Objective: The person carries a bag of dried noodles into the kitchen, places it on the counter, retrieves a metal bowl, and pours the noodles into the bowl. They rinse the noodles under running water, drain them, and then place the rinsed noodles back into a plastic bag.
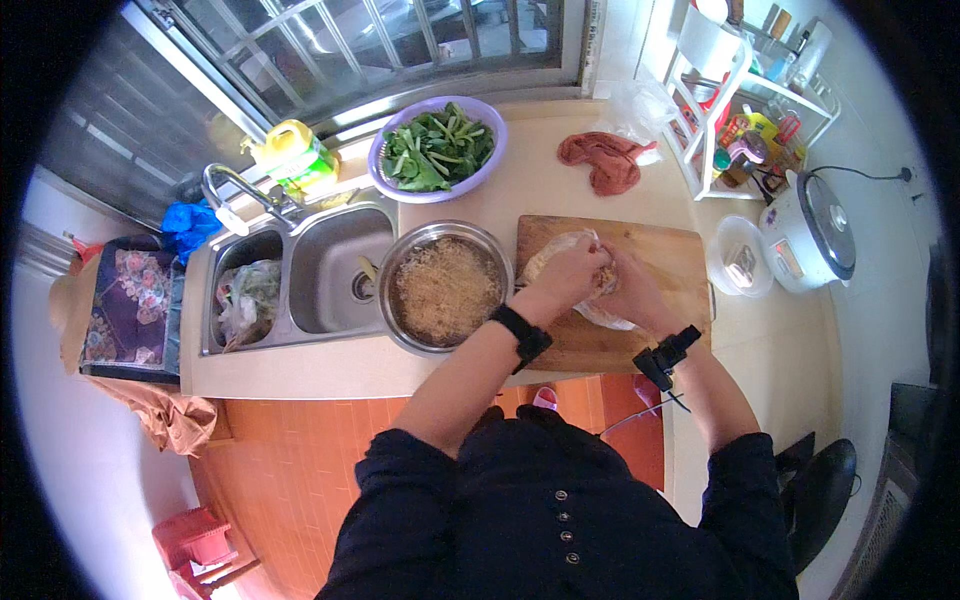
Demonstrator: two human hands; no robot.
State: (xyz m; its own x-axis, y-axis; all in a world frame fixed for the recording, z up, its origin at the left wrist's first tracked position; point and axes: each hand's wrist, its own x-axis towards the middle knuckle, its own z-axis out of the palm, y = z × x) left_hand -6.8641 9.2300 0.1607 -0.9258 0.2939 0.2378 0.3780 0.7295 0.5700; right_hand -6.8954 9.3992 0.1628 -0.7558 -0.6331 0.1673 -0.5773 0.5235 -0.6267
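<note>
Both my hands are together over a wooden cutting board [652, 349]. My left hand [568, 271] and my right hand [634, 289] grip a clear plastic bag [609, 319] between them. Tan, crumbly food [604, 279] shows at the bag's gathered part, between my fingers; my hands hide much of the rest. Left of the board stands a round steel bowl [388, 311]. Fine, tan, tangled food [448, 291] fills much of it; its exact kind is unclear.
A double steel sink [322, 307] holds a plastic bag of scraps [249, 300] in its left basin. Behind the bowl sits a purple basket [484, 171] of leafy greens [435, 150]. A red-brown cloth [611, 165], a plastic tub [739, 279] and a rice cooker [799, 240] stand rightward.
</note>
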